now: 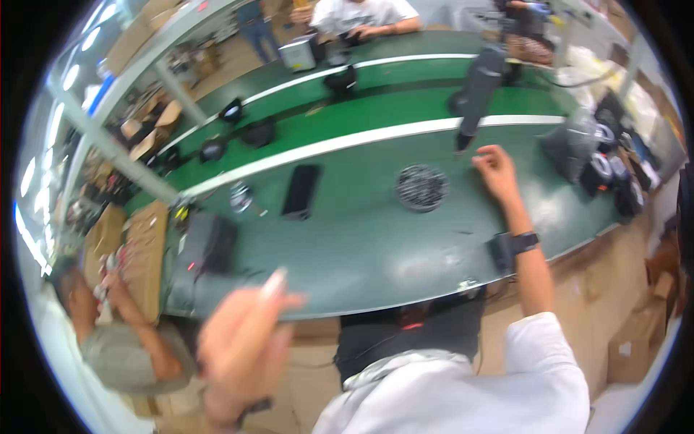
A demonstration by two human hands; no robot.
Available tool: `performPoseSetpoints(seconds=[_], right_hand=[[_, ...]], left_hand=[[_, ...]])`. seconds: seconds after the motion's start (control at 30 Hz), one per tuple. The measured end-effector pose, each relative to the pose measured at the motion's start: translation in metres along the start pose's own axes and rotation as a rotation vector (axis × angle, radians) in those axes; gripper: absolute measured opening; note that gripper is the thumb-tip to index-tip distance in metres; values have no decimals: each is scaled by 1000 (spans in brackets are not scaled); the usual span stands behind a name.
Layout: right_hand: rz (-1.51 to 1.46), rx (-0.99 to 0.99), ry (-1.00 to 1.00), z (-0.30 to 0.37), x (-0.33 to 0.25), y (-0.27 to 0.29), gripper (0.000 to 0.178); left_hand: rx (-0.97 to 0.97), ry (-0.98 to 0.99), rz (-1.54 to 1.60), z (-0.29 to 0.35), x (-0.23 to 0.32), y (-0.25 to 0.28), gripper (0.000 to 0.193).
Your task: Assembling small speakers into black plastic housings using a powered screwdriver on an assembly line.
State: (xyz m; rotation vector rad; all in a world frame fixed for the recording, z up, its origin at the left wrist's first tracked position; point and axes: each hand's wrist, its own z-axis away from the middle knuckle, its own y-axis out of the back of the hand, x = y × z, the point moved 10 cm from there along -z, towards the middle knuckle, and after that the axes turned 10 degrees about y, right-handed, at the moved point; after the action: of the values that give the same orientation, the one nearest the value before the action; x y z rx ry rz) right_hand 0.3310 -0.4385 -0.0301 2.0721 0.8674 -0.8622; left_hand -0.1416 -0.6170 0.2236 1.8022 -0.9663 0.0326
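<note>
My left hand (249, 340) is raised at the near edge of the green table (347, 249), smeared by motion, so its grip cannot be made out. Over the table's right part, my right hand (497, 173) has its fingers bent and a little apart, with nothing visible in them. Just beyond its fingertips hangs a dark electric screwdriver (481, 90), tip downward; hand and tool look apart. Left of that hand sits a round dish (421, 210) filled with small dark metal pieces, likely screws. A black phone-like slab (301, 190) lies farther left.
At the left stand a dark grey box (208, 242) and a clear bottle (240, 195). A small black box (500, 253) is beside my right wrist. Black parts (258, 132) lie on the green belt (390, 108). Bags and rolls crowd the right end. Co-workers sit opposite and at left.
</note>
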Motion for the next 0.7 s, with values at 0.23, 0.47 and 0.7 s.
performPoseSetpoints(seconds=[0.23, 0.47, 0.7], right_hand=[[45, -74, -87, 9, -18, 17, 19], [-194, -339, 80, 153, -266, -56, 30], [-528, -517, 53, 190, -302, -104, 36]], left_hand=[[-16, 262, 388, 15, -42, -84, 39], [35, 364, 571, 36, -49, -124, 25], [299, 189, 249, 50, -20, -116, 68]])
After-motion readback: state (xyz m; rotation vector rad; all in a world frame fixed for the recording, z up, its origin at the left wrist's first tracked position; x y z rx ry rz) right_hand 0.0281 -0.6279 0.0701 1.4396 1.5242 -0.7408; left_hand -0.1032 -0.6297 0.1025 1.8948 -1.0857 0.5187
